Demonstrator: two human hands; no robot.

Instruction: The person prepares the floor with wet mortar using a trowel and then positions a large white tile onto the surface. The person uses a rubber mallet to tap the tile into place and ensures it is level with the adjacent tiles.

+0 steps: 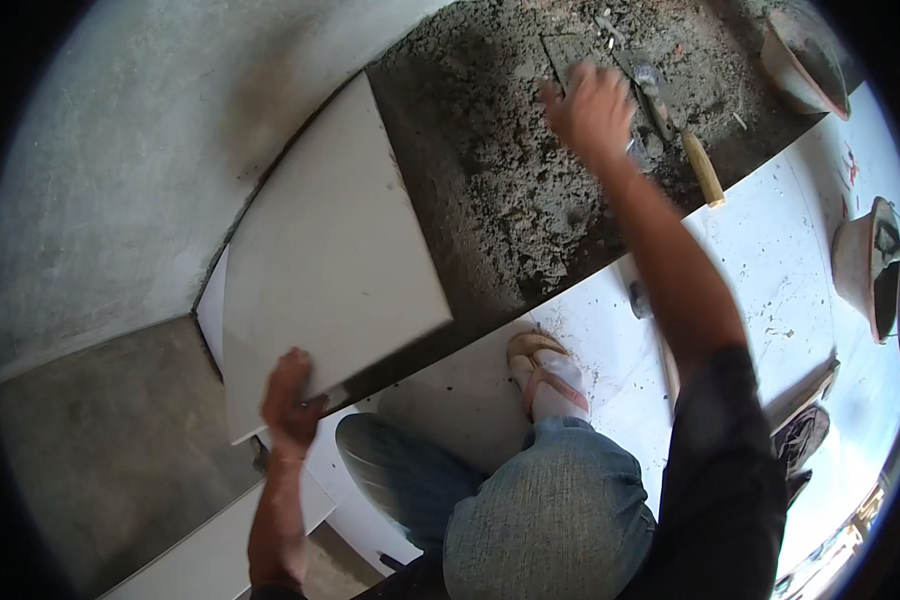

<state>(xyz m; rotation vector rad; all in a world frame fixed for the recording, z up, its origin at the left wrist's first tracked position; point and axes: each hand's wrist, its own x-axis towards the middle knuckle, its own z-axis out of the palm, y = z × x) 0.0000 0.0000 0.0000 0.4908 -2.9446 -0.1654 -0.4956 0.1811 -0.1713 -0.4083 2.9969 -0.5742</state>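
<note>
The left hand (292,400), low and left of centre in the frame, grips the near lower edge of a large pale floor tile (330,260), whose long axis runs up from that hand toward the upper middle, tilted over the grey mortar bed (490,170). The right hand (590,105), fingers loosely spread and holding nothing, hovers over the mortar at upper centre-right, just left of a wooden-handled trowel (670,120) and nearer to it than the left. Two mortar-caked pans (800,60) sit at the right rim; no labels show.
</note>
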